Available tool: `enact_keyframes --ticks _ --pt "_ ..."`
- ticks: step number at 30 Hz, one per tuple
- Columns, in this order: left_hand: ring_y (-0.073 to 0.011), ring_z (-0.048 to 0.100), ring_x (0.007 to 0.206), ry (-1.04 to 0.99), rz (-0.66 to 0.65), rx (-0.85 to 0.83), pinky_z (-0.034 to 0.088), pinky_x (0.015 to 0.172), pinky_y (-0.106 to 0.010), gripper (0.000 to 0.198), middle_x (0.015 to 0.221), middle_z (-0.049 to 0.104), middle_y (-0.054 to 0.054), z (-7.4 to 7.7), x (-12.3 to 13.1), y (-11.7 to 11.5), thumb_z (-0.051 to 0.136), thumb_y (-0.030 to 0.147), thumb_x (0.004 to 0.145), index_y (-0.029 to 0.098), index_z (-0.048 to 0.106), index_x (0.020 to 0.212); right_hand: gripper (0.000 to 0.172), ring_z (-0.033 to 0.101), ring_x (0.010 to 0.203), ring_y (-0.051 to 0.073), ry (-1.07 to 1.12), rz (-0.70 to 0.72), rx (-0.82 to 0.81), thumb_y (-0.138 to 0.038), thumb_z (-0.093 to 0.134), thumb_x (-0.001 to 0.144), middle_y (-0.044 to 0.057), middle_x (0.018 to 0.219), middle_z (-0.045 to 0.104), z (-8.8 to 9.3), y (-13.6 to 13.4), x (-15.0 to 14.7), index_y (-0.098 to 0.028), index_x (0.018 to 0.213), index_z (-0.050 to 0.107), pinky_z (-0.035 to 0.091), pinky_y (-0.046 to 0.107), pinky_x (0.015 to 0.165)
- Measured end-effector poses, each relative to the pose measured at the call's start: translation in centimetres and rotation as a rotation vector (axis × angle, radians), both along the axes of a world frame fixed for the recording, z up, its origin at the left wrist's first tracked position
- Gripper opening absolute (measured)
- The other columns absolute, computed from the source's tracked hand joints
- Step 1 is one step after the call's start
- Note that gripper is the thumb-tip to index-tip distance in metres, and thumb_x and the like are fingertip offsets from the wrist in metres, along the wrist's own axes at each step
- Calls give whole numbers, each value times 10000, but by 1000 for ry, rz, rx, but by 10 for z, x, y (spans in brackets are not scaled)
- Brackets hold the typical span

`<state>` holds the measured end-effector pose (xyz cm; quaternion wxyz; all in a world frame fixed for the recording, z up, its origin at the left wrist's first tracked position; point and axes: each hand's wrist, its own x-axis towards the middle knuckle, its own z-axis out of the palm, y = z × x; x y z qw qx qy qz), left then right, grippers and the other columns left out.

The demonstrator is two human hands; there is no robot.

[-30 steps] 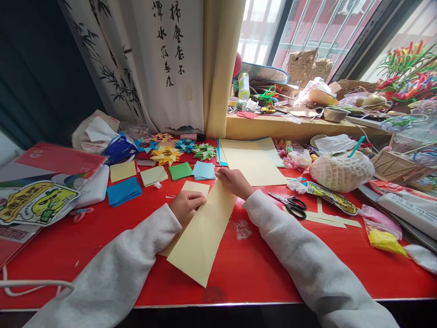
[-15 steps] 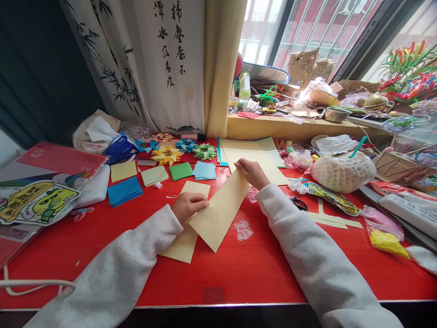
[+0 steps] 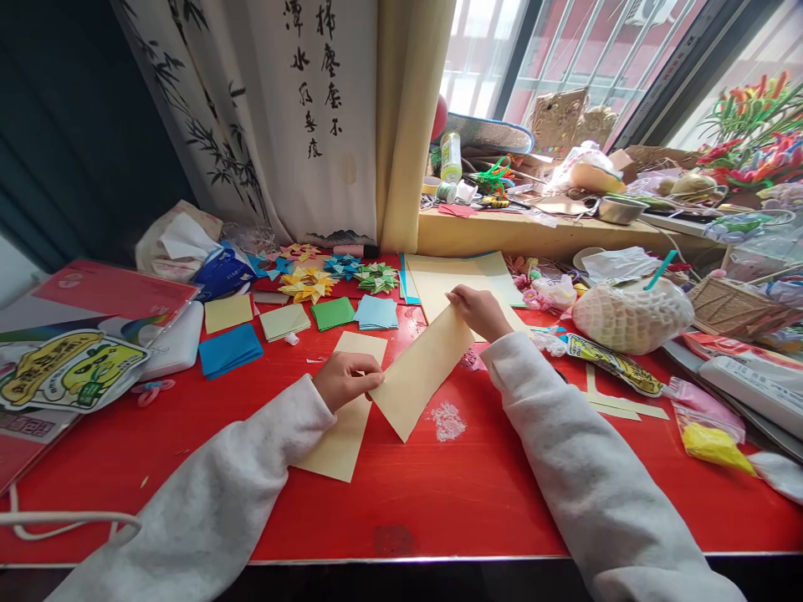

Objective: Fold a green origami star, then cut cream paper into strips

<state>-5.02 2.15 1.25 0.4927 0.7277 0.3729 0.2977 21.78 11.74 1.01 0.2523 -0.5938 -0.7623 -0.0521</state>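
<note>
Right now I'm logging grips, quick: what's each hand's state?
Left hand: closed, pinching the yellow paper strip at its near edge.
Right hand: closed, pinching the strip's far end.

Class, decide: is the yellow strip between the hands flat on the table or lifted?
Lifted: the right hand pinches the strip at its far end, up off the table; the left hand holds its side.

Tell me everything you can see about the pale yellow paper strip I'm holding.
The pale yellow strip is a long plain rectangle of thin, smooth paper. It slants from near left to far right over the red table. The left hand pinches a corner of its near end, the right hand its far end. A similar yellow sheet lies flat by its near end.
</note>
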Motion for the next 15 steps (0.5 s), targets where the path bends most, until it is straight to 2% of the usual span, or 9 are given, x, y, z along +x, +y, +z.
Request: enact_keyframes --ticks 7,11,15 --pt "-123 542 551 53 -69 111 425 546 -224 200 555 577 -17 4 -6 1 504 228 716 138 606 569 276 530 646 189 -28 -60 -12 -339 346 844 77 703 611 1 3 11 -181 811 569 273 252 549" --pt "-123 543 533 55 -142 141 414 515 -217 209 553 596 -27 0 -8 3 506 239 708 136 662 615 268 525 646 182 -34 -48 -51 -347 353 840 69 714 611 -1 4 12 -189 812 568 278 245 552" --pt "-124 531 488 30 -241 104 392 480 -219 208 505 591 -36 -5 -10 6 522 245 680 141 667 574 269 512 634 174 -26 -8 -98 -362 346 842 62 718 602 -4 1 4 -199 815 558 275 242 545"
